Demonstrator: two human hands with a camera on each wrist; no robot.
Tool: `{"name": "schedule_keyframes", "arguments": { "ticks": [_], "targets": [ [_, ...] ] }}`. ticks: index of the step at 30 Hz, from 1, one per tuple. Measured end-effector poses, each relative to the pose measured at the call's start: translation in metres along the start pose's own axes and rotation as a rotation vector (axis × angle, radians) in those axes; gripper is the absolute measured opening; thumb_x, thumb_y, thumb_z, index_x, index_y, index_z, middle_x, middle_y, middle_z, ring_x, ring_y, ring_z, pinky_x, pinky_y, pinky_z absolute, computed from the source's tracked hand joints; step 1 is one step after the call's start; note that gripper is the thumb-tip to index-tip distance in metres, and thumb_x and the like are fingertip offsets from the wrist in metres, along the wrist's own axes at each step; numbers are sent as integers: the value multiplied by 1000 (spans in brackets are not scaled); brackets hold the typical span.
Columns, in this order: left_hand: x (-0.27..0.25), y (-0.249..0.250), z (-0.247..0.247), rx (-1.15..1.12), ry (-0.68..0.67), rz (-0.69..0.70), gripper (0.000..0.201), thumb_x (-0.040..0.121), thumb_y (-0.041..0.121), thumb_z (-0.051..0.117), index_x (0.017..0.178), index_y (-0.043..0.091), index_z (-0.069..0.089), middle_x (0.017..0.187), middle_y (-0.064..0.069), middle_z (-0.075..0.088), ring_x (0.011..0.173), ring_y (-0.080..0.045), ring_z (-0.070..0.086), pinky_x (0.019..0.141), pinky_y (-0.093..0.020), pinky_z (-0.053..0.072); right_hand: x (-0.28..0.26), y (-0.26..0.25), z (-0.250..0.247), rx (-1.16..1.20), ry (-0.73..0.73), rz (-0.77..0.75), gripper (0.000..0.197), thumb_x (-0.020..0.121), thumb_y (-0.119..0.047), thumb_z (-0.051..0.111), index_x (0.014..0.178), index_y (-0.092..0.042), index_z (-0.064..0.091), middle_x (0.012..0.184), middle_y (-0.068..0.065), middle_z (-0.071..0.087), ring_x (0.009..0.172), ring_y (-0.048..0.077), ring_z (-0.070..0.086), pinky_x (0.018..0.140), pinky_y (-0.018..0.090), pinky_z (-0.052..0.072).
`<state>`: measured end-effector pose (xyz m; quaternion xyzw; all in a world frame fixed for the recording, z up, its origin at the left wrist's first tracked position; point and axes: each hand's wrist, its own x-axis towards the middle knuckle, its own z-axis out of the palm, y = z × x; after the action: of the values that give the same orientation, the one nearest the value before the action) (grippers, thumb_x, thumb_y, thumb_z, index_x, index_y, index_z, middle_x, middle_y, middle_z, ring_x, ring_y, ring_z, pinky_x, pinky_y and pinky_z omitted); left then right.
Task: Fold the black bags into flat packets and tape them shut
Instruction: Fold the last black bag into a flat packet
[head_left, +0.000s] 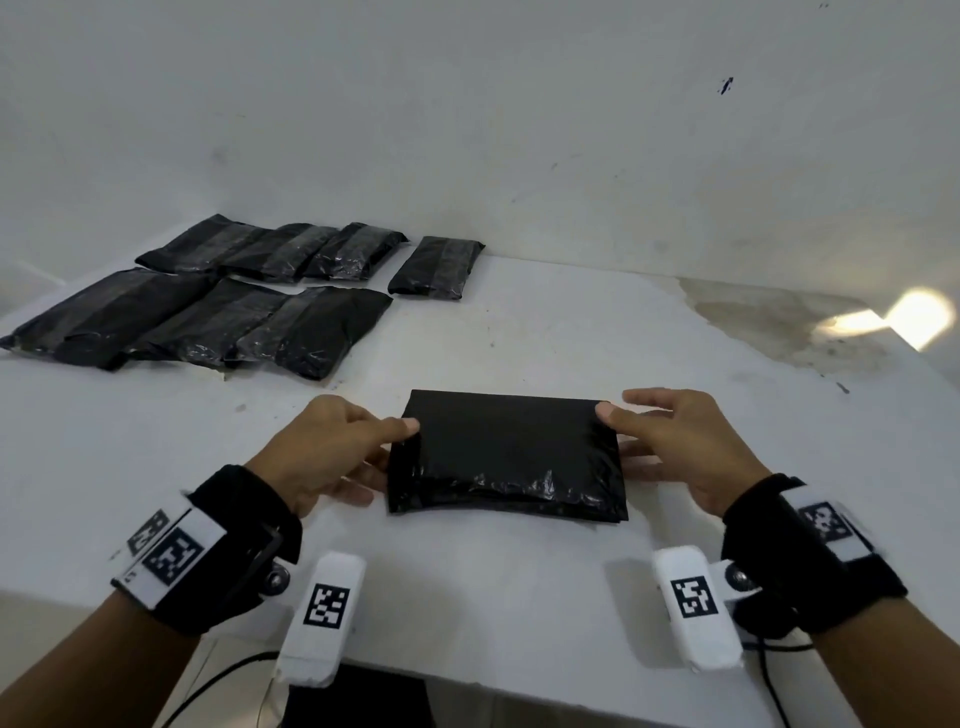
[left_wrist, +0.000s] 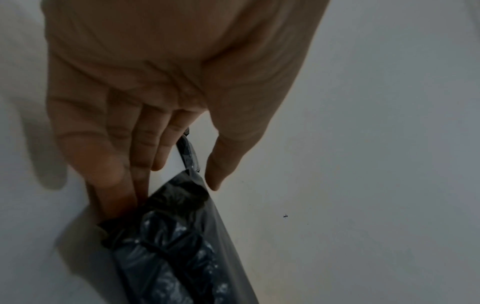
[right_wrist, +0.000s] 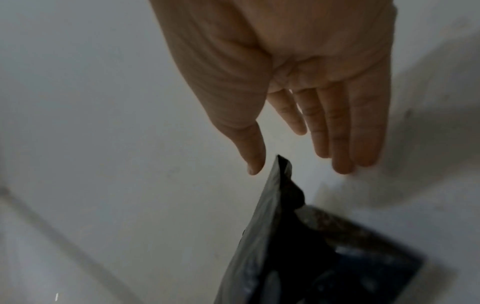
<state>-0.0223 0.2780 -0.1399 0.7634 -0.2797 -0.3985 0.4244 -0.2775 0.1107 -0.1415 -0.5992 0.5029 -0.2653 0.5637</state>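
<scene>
A folded black bag (head_left: 506, 457) is seen lying flat on the white table (head_left: 519, 597), near the middle of its front edge, with the upper flap turned down over a crinkled, glossy lower part. The bag's left edge is held by the left hand (head_left: 332, 452): the thumb is laid on top at the upper left corner, and the fingers (left_wrist: 116, 185) are tucked under the plastic, as is shown by the left wrist view. The bag's right edge is met by the right hand (head_left: 685, 447), whose thumb is pressed on the upper right corner; its fingers are spread fairly straight and wide beside and beyond the edge. In the right wrist view the thumb tip is seen just beside the lifted black corner (right_wrist: 284, 164), and whether that corner is pinched cannot be told.

At the table's far left corner, 7 finished packets (head_left: 208, 296) are laid out in 2 rows, partly overlapping, each crossed by a band of clear tape. The farthest right of them (head_left: 436, 266) is set slightly apart from the others. A bright patch of light (head_left: 914, 319) is seen at the table's far right edge.
</scene>
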Motion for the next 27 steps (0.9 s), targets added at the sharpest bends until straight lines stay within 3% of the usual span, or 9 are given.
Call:
{"name": "schedule_keyframes", "arguments": {
  "ticks": [4,6,8,10,12,18,21,24,27],
  "targets": [
    [-4,-3,-4,25,-10,-4,42,79,31,80,108,7,63,81,-13,75,65,-23,71,54,-30,48,-26,-5,-12,-322,36,-5,56,73,-57,78,111,-22,56,76,8,75,64,22,73,51,28,50],
    [-5,-5,-6,34,-14,-4,44,75,23,84,110,9,60,81,-16,75,64,-23,68,53,-30,45,-38,-2,-11,-314,-35,26,51,74,-49,81,108,-22,54,70,8,74,59,22,71,50,27,49],
    [-7,-7,-6,19,-18,4,45,74,10,83,111,8,58,78,-18,74,63,-25,67,54,-32,46,-44,4,-8,-209,-90,38,48,77,-26,84,113,-18,53,70,12,74,57,21,69,49,28,50],
    [-9,-9,-6,-5,-21,23,44,74,-4,78,112,4,57,79,-23,73,64,-28,68,56,-34,50,-47,11,-4,-66,-98,42,50,77,-6,81,118,-13,53,70,15,73,57,22,66,50,29,53],
    [-9,-11,-7,-29,-6,40,42,76,-12,73,112,1,56,82,-29,71,65,-32,69,56,-35,53,-48,17,-3,35,-88,52,53,76,3,79,120,-10,53,68,17,71,56,25,65,50,31,54],
    [-7,-14,-8,-32,2,37,43,74,-12,73,111,1,57,81,-28,70,59,-25,67,51,-30,48,-48,22,-3,148,-63,72,51,78,8,75,122,-6,53,63,18,65,49,24,63,44,28,53],
    [-8,-11,-6,-20,-2,58,58,60,-3,83,112,4,57,84,-24,72,63,-26,66,56,-33,48,-47,22,-1,78,-61,57,49,78,-3,80,120,-9,56,67,16,67,53,24,64,49,30,54],
    [-11,-2,-4,122,191,232,48,72,9,85,112,13,59,95,-10,68,77,-20,64,66,-30,50,-50,14,-5,-132,55,-64,43,80,-25,81,116,-18,58,85,15,71,66,23,69,58,37,57],
    [-16,16,7,374,345,553,36,85,18,73,118,18,58,105,3,63,94,-11,61,75,-19,44,-56,0,-3,-603,230,-420,37,87,-37,69,119,-24,57,102,2,63,87,17,64,76,39,53]
  ]
}}
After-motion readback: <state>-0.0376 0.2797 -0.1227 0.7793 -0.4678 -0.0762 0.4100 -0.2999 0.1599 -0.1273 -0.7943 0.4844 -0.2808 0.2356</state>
